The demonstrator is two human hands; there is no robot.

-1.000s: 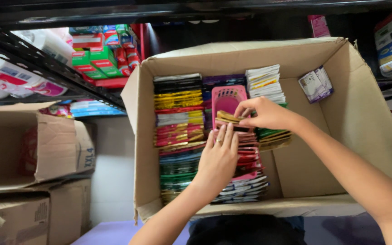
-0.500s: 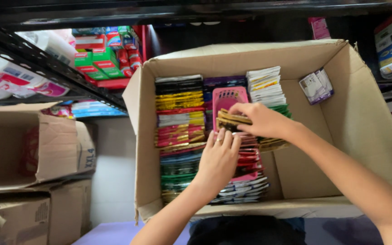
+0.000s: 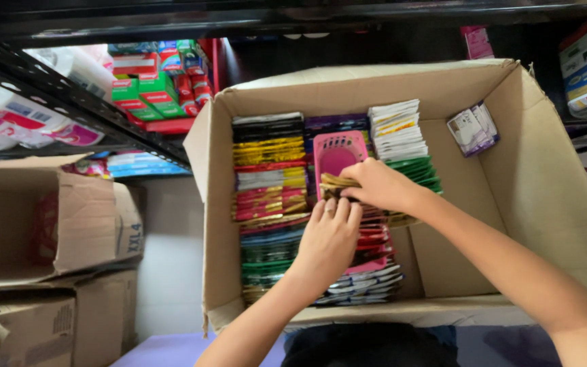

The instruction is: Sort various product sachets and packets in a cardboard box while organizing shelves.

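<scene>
Hair, dark, fills the nearest edge of my view; just beyond it my left hand (image 3: 331,234) lies flat, fingers together and straight, pressing on the middle row of packets (image 3: 368,272), which stand on edge, red, pink and white-blue; it grips nothing. Just past those fingertips my right hand (image 3: 378,185) is pinched closed on a thin bundle of gold packets (image 3: 334,183), glossy and fanned a little, held above the same row; its forearm crosses the right half of the cardboard box (image 3: 531,190) and hides the floor there. Left of both hands runs a taller row of packets (image 3: 266,183), black, yellow, red and green, touching the middle one. Directly beyond the right hand stands a pink plastic card (image 3: 340,151) with a slotted top, upright among purple packets; to its right sit white and green stacks (image 3: 399,136). Farther right, well apart, a small white packet (image 3: 473,129) leans on the box wall. Beyond, shelves (image 3: 69,95) carry coloured cartons.
</scene>
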